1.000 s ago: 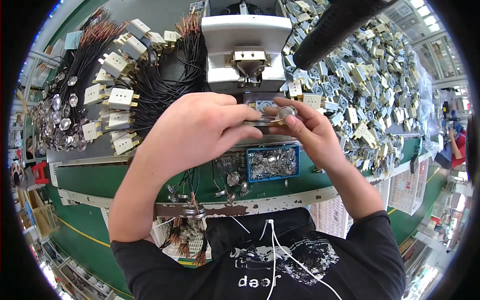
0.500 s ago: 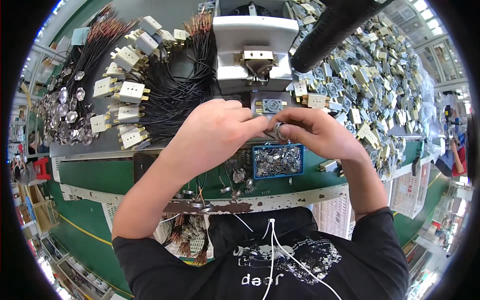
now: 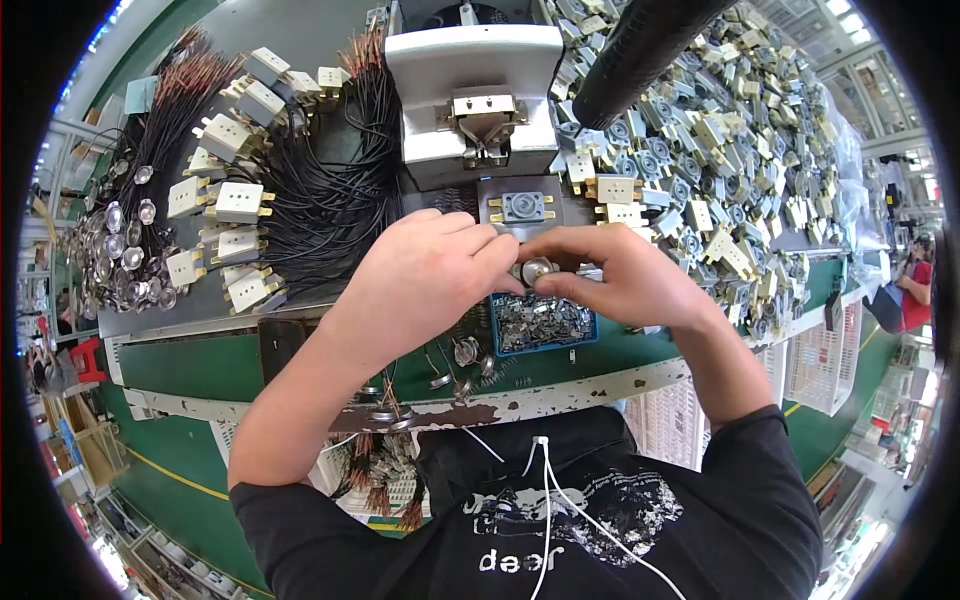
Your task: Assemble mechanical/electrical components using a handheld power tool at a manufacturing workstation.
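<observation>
A small round metal cap is pinched between the thumb and fingers of my right hand. My left hand is closed right beside it, its fingertips meeting the cap's left side; what they grip is hidden behind the knuckles. Just beyond my hands, a grey square switch body with brass side terminals lies on a small plate in front of the metal press fixture. A blue tray of small metal parts sits under my right hand.
White-and-grey switch bodies with black wires lie left, near a bunch of round metal caps. Loose switch bodies are heaped at right. A thick black tube slants overhead. Wired caps and springs lie near the table's front edge.
The view has shifted, so the bench appears further left. The cap between my hands has turned its round face more upward. Both hands stay together.
</observation>
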Available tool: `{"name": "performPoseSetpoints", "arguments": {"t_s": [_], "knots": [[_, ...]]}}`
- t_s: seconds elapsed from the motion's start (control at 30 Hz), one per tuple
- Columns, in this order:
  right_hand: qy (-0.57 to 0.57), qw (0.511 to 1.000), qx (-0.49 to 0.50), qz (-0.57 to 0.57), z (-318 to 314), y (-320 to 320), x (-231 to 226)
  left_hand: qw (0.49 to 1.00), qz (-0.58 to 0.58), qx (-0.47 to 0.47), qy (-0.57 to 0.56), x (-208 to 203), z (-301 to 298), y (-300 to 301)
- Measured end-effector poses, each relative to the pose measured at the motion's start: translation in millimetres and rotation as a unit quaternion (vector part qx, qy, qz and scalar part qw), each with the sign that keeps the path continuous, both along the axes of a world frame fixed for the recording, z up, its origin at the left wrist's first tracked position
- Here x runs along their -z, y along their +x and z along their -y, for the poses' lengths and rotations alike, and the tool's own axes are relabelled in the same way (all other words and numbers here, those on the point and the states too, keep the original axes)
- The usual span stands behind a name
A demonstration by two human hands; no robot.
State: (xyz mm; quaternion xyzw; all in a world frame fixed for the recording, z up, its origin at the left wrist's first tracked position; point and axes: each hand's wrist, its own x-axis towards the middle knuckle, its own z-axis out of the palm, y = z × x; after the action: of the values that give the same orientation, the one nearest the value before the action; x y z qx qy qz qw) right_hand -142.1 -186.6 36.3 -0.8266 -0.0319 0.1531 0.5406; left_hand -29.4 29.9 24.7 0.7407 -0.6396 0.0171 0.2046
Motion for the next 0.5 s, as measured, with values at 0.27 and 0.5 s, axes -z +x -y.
{"name": "performPoseSetpoints", "arguments": {"t_s": [0.27, 0.5], "knots": [[-0.357, 0.872, 0.103, 0.32, 9.9, -9.5, 45.4, 0.993, -0.1, 0.047, 0.052, -4.1, -7.6, -4.9], [-0.281, 0.896, 0.112, 0.326, 15.7, -8.8, 38.2, 0.984, -0.167, -0.055, -0.042, -2.9, 8.2, 13.7]]}}
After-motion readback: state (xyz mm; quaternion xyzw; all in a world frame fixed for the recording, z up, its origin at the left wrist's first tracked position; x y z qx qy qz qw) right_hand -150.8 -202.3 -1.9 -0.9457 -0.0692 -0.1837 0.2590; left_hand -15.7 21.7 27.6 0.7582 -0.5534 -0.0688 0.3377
